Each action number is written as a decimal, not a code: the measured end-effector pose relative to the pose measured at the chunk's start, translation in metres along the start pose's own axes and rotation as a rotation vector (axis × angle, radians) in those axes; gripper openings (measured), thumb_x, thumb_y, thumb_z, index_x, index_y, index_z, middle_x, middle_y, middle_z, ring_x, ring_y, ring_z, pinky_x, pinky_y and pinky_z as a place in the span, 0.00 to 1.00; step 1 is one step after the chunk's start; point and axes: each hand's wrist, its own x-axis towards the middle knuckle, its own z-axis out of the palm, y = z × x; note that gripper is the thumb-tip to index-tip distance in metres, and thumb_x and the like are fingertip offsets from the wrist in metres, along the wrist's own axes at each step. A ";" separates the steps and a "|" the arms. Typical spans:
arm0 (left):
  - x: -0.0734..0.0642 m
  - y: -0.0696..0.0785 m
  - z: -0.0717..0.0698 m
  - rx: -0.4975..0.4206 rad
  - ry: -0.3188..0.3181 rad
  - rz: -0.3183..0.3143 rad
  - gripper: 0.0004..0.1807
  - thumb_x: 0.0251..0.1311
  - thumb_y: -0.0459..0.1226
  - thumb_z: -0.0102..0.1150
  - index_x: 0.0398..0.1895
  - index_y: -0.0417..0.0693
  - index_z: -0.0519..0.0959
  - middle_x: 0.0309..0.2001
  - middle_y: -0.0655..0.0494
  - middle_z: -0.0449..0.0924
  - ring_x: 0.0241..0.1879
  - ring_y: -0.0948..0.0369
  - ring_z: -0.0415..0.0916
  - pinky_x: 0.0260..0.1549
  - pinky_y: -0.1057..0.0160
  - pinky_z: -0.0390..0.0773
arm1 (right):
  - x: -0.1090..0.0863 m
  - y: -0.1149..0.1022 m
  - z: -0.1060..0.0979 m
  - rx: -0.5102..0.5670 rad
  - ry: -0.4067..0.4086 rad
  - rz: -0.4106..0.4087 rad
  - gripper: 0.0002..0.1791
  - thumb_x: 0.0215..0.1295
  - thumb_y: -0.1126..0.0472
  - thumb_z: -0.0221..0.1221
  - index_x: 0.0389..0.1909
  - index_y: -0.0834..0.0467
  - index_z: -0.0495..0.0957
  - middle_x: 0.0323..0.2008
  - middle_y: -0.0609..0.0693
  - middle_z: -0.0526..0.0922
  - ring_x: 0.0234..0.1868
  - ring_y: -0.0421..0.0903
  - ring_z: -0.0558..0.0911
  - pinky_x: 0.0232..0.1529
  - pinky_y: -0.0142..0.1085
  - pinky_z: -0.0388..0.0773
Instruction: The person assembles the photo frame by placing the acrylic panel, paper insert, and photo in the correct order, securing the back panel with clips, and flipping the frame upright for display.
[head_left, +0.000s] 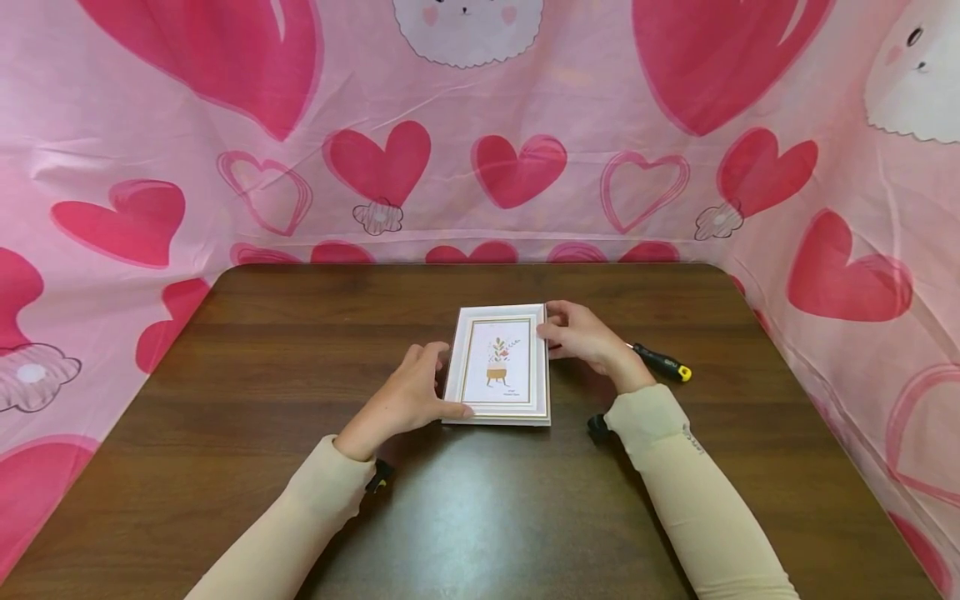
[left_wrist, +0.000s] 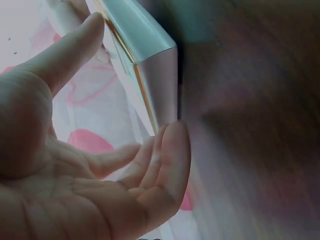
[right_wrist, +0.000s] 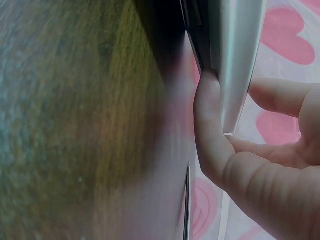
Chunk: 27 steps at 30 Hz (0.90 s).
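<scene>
A white picture frame [head_left: 540, 375] with thin gold lines lies face up at the middle of the table, around a print of a potted plant. My left hand [head_left: 405, 393] holds its near left corner, thumb on the front and curled fingers against the left side. In the left wrist view those fingertips touch the frame's side wall [left_wrist: 160, 80]. My right hand [head_left: 592, 340] pinches the far right edge. The right wrist view shows that thumb at the front of the frame [right_wrist: 240, 55] and a finger reaching its dark back.
A black and yellow screwdriver [head_left: 662, 363] lies on the brown wooden table [head_left: 247, 400], just right of my right hand; its metal shaft [right_wrist: 187, 210] shows in the right wrist view. Pink heart-printed cloth [head_left: 442, 100] hangs behind and along both sides of the table.
</scene>
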 end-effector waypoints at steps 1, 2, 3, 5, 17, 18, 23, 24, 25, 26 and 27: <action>0.000 0.000 0.000 0.005 -0.010 -0.012 0.59 0.48 0.48 0.87 0.78 0.38 0.61 0.63 0.40 0.70 0.57 0.49 0.75 0.59 0.48 0.79 | 0.000 0.001 0.000 -0.006 -0.001 -0.007 0.39 0.79 0.63 0.59 0.82 0.67 0.51 0.67 0.69 0.73 0.57 0.57 0.82 0.59 0.51 0.85; 0.000 -0.001 0.000 0.009 -0.021 -0.021 0.60 0.48 0.48 0.87 0.79 0.37 0.60 0.63 0.40 0.71 0.58 0.48 0.75 0.59 0.47 0.79 | 0.001 0.001 0.000 -0.012 0.000 -0.011 0.39 0.79 0.63 0.59 0.82 0.67 0.51 0.67 0.69 0.73 0.57 0.57 0.82 0.59 0.51 0.85; 0.000 -0.001 0.000 0.011 -0.032 -0.027 0.61 0.48 0.49 0.87 0.79 0.37 0.59 0.63 0.40 0.71 0.58 0.49 0.75 0.60 0.47 0.79 | 0.001 0.002 0.000 -0.021 0.001 -0.014 0.39 0.79 0.63 0.59 0.82 0.67 0.52 0.67 0.69 0.73 0.57 0.57 0.82 0.59 0.51 0.84; 0.000 -0.001 0.001 0.014 -0.049 -0.031 0.63 0.47 0.49 0.88 0.79 0.35 0.59 0.62 0.41 0.72 0.58 0.49 0.74 0.60 0.48 0.79 | 0.002 0.003 0.000 -0.041 0.006 -0.022 0.39 0.78 0.63 0.60 0.82 0.67 0.52 0.67 0.69 0.73 0.57 0.57 0.82 0.60 0.51 0.84; 0.002 -0.001 0.006 0.057 -0.069 -0.003 0.50 0.47 0.48 0.88 0.69 0.36 0.72 0.43 0.52 0.75 0.45 0.56 0.72 0.47 0.57 0.76 | 0.002 0.007 -0.002 -0.111 -0.015 -0.042 0.38 0.79 0.63 0.58 0.82 0.65 0.53 0.64 0.69 0.71 0.56 0.57 0.81 0.59 0.51 0.85; 0.002 -0.001 0.006 0.059 -0.066 -0.004 0.51 0.46 0.48 0.88 0.70 0.36 0.72 0.43 0.52 0.75 0.45 0.56 0.72 0.47 0.57 0.76 | 0.002 0.008 -0.002 -0.117 -0.020 -0.039 0.38 0.79 0.63 0.58 0.83 0.65 0.52 0.63 0.68 0.71 0.56 0.57 0.81 0.59 0.50 0.85; 0.003 -0.001 0.008 0.060 -0.058 -0.014 0.52 0.46 0.49 0.88 0.71 0.36 0.72 0.43 0.52 0.76 0.45 0.56 0.73 0.48 0.56 0.77 | 0.004 0.011 -0.002 -0.153 -0.036 -0.038 0.40 0.79 0.64 0.58 0.84 0.65 0.48 0.59 0.67 0.73 0.53 0.54 0.81 0.57 0.48 0.87; 0.003 -0.001 0.008 0.062 -0.057 -0.015 0.52 0.45 0.49 0.88 0.71 0.36 0.71 0.43 0.52 0.76 0.45 0.56 0.73 0.48 0.56 0.77 | 0.005 0.012 -0.001 -0.161 -0.036 -0.038 0.41 0.79 0.64 0.57 0.84 0.65 0.48 0.58 0.67 0.73 0.52 0.54 0.81 0.56 0.47 0.87; 0.004 -0.001 0.009 0.064 -0.056 -0.014 0.52 0.45 0.49 0.88 0.71 0.37 0.72 0.43 0.52 0.76 0.45 0.56 0.73 0.48 0.56 0.77 | 0.005 0.012 -0.001 -0.170 -0.037 -0.039 0.41 0.79 0.64 0.57 0.84 0.65 0.48 0.58 0.67 0.74 0.52 0.53 0.81 0.55 0.47 0.88; 0.004 -0.001 0.009 0.064 -0.055 -0.013 0.52 0.46 0.49 0.88 0.71 0.37 0.72 0.43 0.52 0.76 0.45 0.56 0.73 0.48 0.56 0.77 | 0.005 0.012 -0.001 -0.183 -0.037 -0.039 0.41 0.80 0.63 0.57 0.84 0.65 0.47 0.58 0.67 0.74 0.51 0.53 0.81 0.53 0.46 0.88; 0.004 -0.001 0.009 0.065 -0.054 -0.012 0.52 0.45 0.49 0.88 0.71 0.37 0.72 0.43 0.52 0.76 0.45 0.56 0.73 0.48 0.56 0.78 | 0.006 0.013 -0.001 -0.191 -0.038 -0.037 0.41 0.80 0.63 0.57 0.84 0.65 0.46 0.58 0.67 0.74 0.51 0.52 0.81 0.52 0.45 0.88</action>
